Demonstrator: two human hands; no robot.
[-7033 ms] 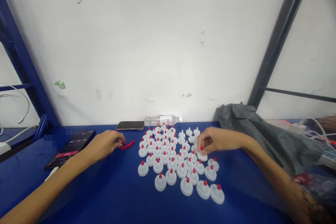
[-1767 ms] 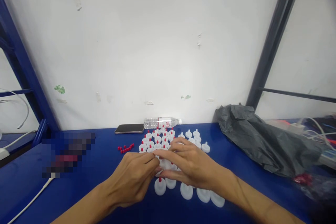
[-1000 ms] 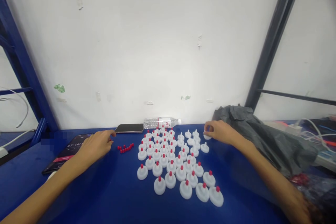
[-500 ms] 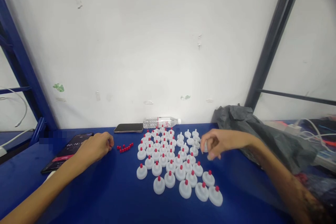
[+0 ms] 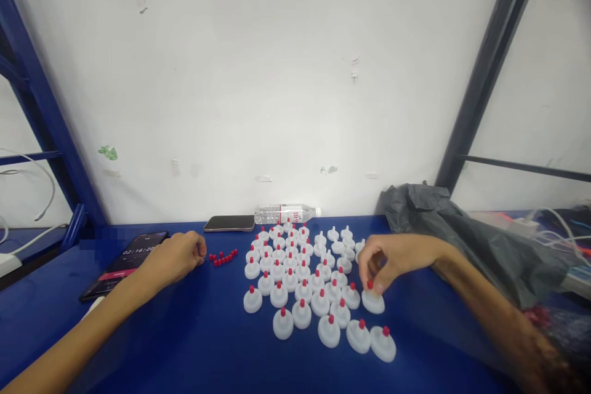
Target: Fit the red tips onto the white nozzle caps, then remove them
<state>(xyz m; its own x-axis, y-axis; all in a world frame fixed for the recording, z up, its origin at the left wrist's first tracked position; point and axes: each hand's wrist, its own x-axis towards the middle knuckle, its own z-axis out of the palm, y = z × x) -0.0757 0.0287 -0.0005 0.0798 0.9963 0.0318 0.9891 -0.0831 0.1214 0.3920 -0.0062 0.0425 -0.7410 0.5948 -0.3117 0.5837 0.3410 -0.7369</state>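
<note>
Several white plastic caps with red tips point(image 5: 302, 280) stand in rows on the blue table point(image 5: 198, 332). My right hand point(image 5: 392, 258) hovers at the right side of the group, fingers curled down, its fingertips on the red tip of one white cap point(image 5: 372, 301). A few white caps without red tips point(image 5: 340, 240) sit at the far right of the group. My left hand point(image 5: 173, 257) rests on the table, fingers curled, just left of a small cluster of loose red tips point(image 5: 222, 257); what its fingers hold is hidden.
A dark phone with a lit timer point(image 5: 124, 261) lies beside my left wrist. Another phone point(image 5: 229, 222) and a lying water bottle point(image 5: 286, 213) sit by the white wall. A grey plastic bag point(image 5: 471, 240) fills the right side, with cables point(image 5: 554, 228) beyond it.
My right hand came down from the far caps toward me and now presses on a cap at the right edge of the rows. My left hand stayed beside the red tips.
</note>
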